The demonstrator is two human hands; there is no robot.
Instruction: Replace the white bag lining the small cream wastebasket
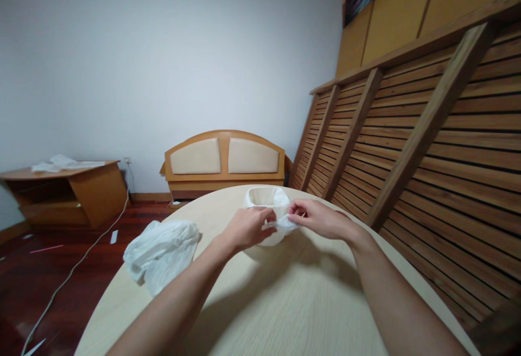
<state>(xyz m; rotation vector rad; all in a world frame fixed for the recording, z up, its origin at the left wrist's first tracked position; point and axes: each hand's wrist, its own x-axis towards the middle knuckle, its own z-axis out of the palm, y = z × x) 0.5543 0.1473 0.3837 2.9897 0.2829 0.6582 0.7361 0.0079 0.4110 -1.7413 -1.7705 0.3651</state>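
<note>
A small white bin (268,239) stands upright on the round table, with a thin white plastic bag (280,197) lining it and folded over its rim. My left hand (250,226) is at the near side of the rim, thumb and fingers pinching the bag's edge. Just to its right, my right hand (311,216) pinches another part of the same edge between thumb and fingertips. A short stretch of plastic runs between the two hands. The bottom of the bin is hidden from this angle.
A crumpled white plastic bag (163,250) lies at the left edge of the round table (325,296). Wooden slatted panels (407,144) lean along the right. Behind are a headboard (223,155) and a low cabinet (93,193); a cable (77,264) crosses the floor.
</note>
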